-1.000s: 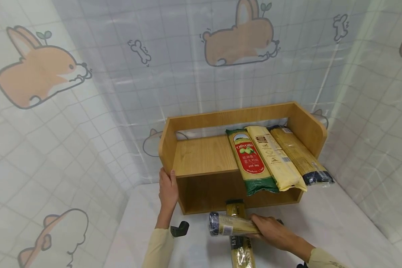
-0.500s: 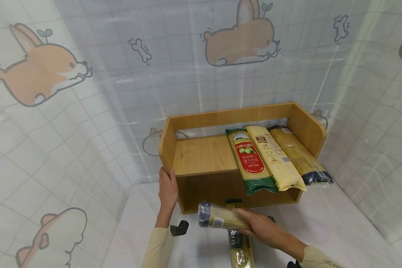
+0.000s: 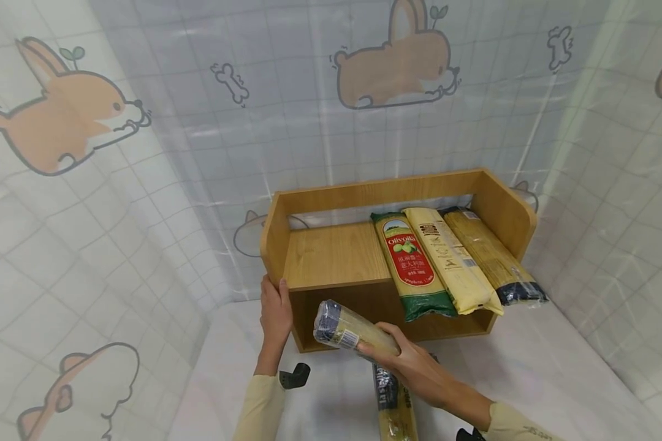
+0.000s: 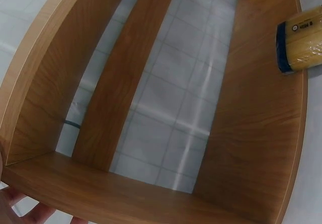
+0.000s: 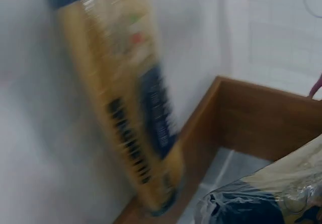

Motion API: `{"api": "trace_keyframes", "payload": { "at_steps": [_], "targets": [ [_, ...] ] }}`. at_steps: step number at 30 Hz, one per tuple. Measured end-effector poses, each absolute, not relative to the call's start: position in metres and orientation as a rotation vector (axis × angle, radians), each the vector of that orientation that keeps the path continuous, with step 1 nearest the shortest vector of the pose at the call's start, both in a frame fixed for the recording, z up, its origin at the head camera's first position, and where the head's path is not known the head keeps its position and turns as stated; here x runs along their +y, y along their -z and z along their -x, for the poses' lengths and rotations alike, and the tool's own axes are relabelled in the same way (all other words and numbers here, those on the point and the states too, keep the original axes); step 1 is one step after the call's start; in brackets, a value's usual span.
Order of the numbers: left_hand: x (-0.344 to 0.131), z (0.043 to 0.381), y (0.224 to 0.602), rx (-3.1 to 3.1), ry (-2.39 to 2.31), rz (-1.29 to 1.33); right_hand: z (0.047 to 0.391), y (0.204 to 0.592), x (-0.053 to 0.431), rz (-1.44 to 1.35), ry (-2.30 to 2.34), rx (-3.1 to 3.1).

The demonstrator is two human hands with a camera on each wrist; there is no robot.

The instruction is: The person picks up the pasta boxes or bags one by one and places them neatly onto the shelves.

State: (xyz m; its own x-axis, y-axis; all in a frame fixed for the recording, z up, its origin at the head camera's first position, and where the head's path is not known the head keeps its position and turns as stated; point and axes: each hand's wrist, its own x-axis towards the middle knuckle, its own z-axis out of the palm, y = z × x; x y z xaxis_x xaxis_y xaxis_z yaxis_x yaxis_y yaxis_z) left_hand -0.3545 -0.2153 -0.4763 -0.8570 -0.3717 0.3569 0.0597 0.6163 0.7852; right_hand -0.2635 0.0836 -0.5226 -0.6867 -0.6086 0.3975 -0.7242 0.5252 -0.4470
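Observation:
My right hand (image 3: 414, 367) grips a spaghetti pack (image 3: 358, 331) with dark blue ends, its barcode end tilted up in front of the shelf's lower compartment. That pack's blue end shows in the right wrist view's lower corner (image 5: 246, 204). My left hand (image 3: 276, 312) holds the left side of the wooden shelf (image 3: 336, 254); its fingers (image 4: 37, 214) lie along the outside of the panel in the left wrist view. Below my right hand, a second spaghetti pack (image 3: 395, 404) lies on the white surface, partly covered by the hand and held pack.
On the shelf's top board, from the middle to the right, lie a green-ended red-label spaghetti pack (image 3: 414, 257), a pale yellow pack (image 3: 452, 263) and a blue-ended pack (image 3: 493, 257). They jut past the front edge. A cartoon-print curtain (image 3: 254, 141) hangs behind.
My right hand has moved left and up with the spaghetti pack, and the pack's barcode end has tilted upward toward the lower compartment. My left hand has stayed on the shelf's side.

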Motion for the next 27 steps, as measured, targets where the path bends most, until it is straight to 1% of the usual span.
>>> {"api": "trace_keyframes", "payload": {
  "at_steps": [5, 16, 27],
  "targets": [
    [-0.214, 0.354, 0.475, -2.353, 1.164, -0.255, 0.266, 0.509, 0.070, -1.131, -0.837, -2.423],
    [-0.214, 0.351, 0.471, -2.364, 1.172, -0.262, 0.281, 0.481, 0.054, -1.041, -0.943, -2.306],
    [-0.215, 0.353, 0.474, -2.355, 1.159, -0.269, 0.288, 0.474, 0.041, -0.970, -1.032, -2.270]
  ]
}}
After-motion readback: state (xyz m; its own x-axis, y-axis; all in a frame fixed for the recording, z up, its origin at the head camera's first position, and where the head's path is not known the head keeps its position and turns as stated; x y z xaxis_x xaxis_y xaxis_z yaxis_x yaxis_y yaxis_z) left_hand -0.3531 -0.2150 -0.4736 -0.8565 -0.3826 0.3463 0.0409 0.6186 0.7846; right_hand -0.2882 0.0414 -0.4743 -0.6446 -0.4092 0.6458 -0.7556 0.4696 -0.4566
